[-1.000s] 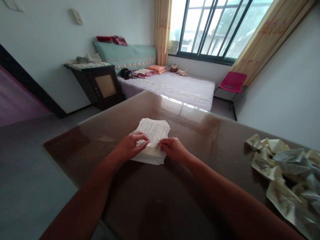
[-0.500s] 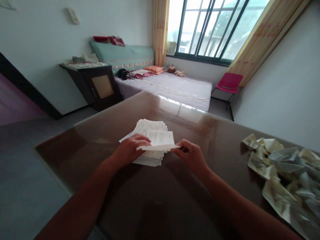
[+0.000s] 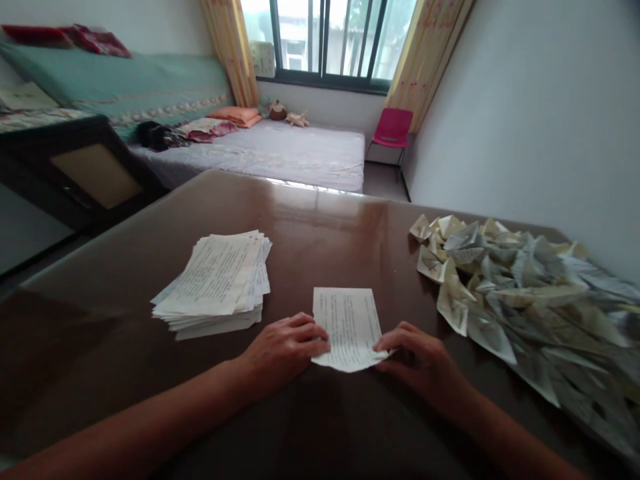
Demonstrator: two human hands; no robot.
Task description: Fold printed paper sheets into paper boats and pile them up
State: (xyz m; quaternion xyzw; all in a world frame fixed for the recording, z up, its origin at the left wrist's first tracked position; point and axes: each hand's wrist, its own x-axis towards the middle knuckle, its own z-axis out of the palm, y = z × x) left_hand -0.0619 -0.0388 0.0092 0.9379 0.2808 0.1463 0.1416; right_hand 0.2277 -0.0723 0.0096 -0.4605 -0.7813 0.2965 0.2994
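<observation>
Around the glossy brown table [image 3: 305, 247] stand white walls [image 3: 540, 113]. Past the table's far edge spreads a bed [image 3: 305, 157] in a pale lilac sheet, its headboard draped in light green; an orange pillow [image 3: 237, 115] and a starfish-shaped soft toy [image 3: 299, 119] lie on it. Beyond the table too are a dark-framed window [image 3: 345, 40] and floral yellow curtains [image 3: 425, 60]. A dark wooden cabinet [image 3: 95, 177] stands off the table's far left, a magenta chair [image 3: 393, 127] past its far side. Folded papers [image 3: 530, 287] heap along the table's right side; a stack of printed pages [image 3: 220, 280] sits left of its middle. At the table's near part is one printed sheet [image 3: 350, 327]. The right hand [image 3: 420, 360] pinches its near right corner; the left hand [image 3: 285, 347] rests bent fingers on its left edge, whether gripping I cannot tell.
</observation>
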